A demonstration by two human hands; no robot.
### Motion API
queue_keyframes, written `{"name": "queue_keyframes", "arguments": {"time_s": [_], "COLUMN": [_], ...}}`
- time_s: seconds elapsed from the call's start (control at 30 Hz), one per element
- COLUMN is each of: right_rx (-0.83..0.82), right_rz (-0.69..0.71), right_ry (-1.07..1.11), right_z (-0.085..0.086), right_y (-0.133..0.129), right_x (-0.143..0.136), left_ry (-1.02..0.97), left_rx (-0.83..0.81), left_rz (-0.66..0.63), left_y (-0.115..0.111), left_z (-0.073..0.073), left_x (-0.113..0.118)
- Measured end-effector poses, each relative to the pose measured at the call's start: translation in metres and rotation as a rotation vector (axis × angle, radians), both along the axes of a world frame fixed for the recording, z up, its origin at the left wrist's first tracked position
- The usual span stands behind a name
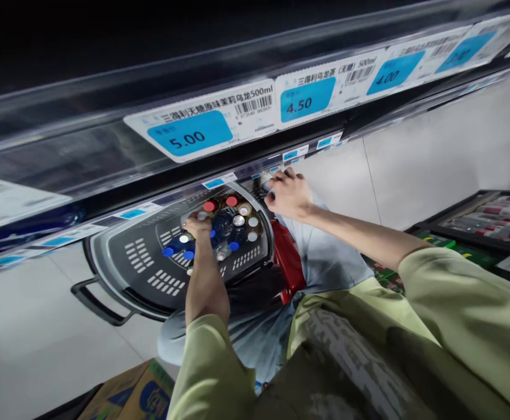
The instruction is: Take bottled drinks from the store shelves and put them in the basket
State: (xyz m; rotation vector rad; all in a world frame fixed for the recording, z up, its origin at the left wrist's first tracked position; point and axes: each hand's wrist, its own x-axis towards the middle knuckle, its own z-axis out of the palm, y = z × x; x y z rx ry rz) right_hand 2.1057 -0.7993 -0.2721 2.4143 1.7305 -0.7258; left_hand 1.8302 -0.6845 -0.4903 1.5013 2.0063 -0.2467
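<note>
A dark grey basket [139, 274] stands on the floor below the shelf, with several capped bottles grouped at its right side. Among them are a red cap [232, 200] and a blue cap [234, 246]. My left hand [198, 224] reaches down over the bottles, its fingers closed around a white-capped bottle [202, 216] at the group's upper left. To the right of the basket, my right hand [289, 192] is at the lower shelf's edge, fingers curled beside a pale round thing [265, 179]; whether it grips that is unclear.
Shelf edges with price labels [200, 119] cross the view above my hands. A black basket handle [101, 300] sticks out at left. A cardboard box [128, 394] is at lower left, and a display of packs [491, 224] at right. Something red [286, 251] lies by my legs.
</note>
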Motion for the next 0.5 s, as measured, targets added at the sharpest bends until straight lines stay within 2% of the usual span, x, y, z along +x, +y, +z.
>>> {"name": "queue_keyframes", "arguments": {"time_s": [0.1,0.2,0.37,0.5], "right_rx": [0.002,-0.009,-0.014,0.004], "right_rz": [-0.009,-0.004,0.004,-0.014], "right_ry": [0.000,0.015,0.032,0.043], "right_z": [0.000,0.000,0.001,0.000], "right_y": [0.000,0.000,-0.002,-0.003], "right_x": [-0.001,-0.004,-0.009,-0.010], "left_ry": [-0.017,-0.054,-0.116,-0.254], "left_rx": [0.044,0.156,0.441,0.597], "left_rz": [0.016,0.007,-0.112,-0.239], "left_y": [-0.002,0.002,0.008,0.014], "left_z": [0.018,0.048,0.117,0.174], "left_x": [-0.002,0.001,0.019,0.041]}}
